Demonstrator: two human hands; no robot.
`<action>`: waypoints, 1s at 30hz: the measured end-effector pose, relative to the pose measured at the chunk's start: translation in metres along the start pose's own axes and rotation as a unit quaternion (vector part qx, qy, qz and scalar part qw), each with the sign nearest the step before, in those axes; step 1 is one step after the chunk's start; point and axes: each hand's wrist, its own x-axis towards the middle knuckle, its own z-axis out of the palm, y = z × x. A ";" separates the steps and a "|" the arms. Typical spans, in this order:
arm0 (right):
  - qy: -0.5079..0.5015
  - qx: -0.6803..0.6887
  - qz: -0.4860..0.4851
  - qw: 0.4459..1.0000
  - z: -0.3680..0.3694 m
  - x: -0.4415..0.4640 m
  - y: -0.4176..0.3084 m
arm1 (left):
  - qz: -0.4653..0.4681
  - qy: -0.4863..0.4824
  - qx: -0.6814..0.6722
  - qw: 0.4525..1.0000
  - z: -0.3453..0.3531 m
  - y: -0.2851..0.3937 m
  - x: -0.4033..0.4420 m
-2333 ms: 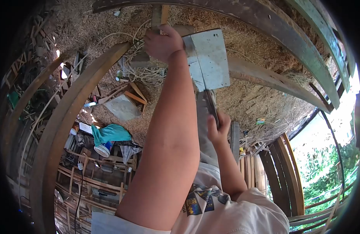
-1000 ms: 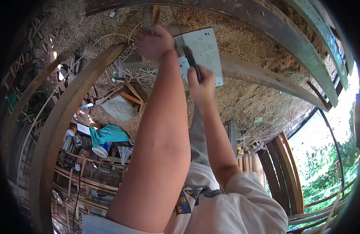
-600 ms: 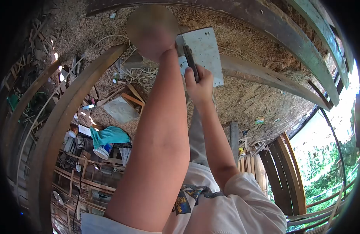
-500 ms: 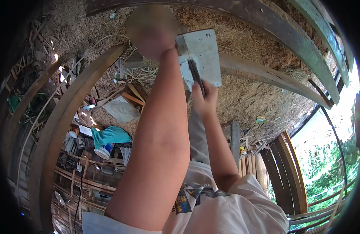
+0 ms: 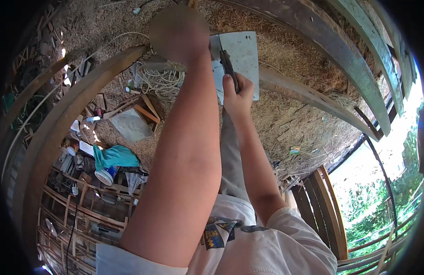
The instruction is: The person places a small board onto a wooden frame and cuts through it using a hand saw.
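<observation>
A pale, flat sheet (image 5: 244, 50) with small dark spots lies across a wooden beam. In my right hand (image 5: 240, 94) is a dark, narrow hand tool (image 5: 228, 66), the fingers wrapped around its lower end. The tool's far end lies over the sheet, where a thin dark line continues up to the top edge. I cannot make out the tool's exact kind. My left arm stretches forward to the sheet's left side. A round blur covers my left hand (image 5: 180, 39), so its fingers and anything in them are hidden.
Wooden beams (image 5: 313, 94) cross in front and at both sides, above ground strewn with shavings. Coiled pale cord (image 5: 159, 82), a grey board (image 5: 131, 124), and a teal cloth (image 5: 113, 156) over a white bucket (image 5: 105, 176) are at left. Upright planks (image 5: 329, 206) stand at lower right.
My right hand and the tool have moved slightly up along the sheet, and the tool is turned a little. My view has shifted, so the surroundings sit farther left.
</observation>
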 end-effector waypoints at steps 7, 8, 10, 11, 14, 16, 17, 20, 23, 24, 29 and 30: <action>0.017 -0.015 -0.046 0.999 0.003 0.003 0.010 | -0.015 -0.049 -0.051 0.997 -0.004 -0.004 0.005; 0.021 -0.025 -0.062 0.998 0.001 0.005 0.012 | -0.009 -0.085 -0.081 0.993 -0.006 -0.008 0.008; 0.026 -0.001 -0.053 0.998 -0.010 0.005 0.004 | 0.048 -0.081 -0.210 0.973 -0.003 -0.033 0.012; 0.034 0.018 -0.036 0.999 -0.019 0.004 0.002 | 0.103 -0.085 -0.333 0.934 -0.001 -0.048 0.014; 0.036 0.014 -0.026 0.999 -0.057 0.005 0.014 | 0.129 -0.071 -0.381 0.913 -0.029 -0.091 0.008; 0.022 0.016 0.002 1.000 -0.082 0.001 0.028 | 0.062 -0.125 -0.382 0.914 -0.059 -0.113 0.001; 0.025 0.014 -0.007 1.000 -0.091 -0.001 0.036 | 0.060 -0.122 -0.385 0.913 -0.073 -0.121 -0.005; 0.015 0.032 -0.008 0.999 -0.105 -0.008 0.045 | 0.058 -0.128 -0.343 0.929 -0.100 -0.133 -0.025; 0.003 0.069 0.006 0.998 -0.094 -0.009 0.038 | 0.084 -0.112 -0.326 0.935 -0.106 -0.136 -0.040; -0.006 0.063 0.000 0.998 -0.088 -0.006 0.036 | 0.072 -0.124 -0.328 0.934 -0.106 -0.130 -0.047; -0.045 0.056 -0.023 0.997 -0.054 0.022 0.021 | 0.132 -0.105 -0.359 0.918 -0.089 -0.078 -0.057; -0.045 0.039 -0.035 0.998 -0.047 0.028 0.018 | 0.134 -0.103 -0.360 0.917 -0.083 -0.069 -0.056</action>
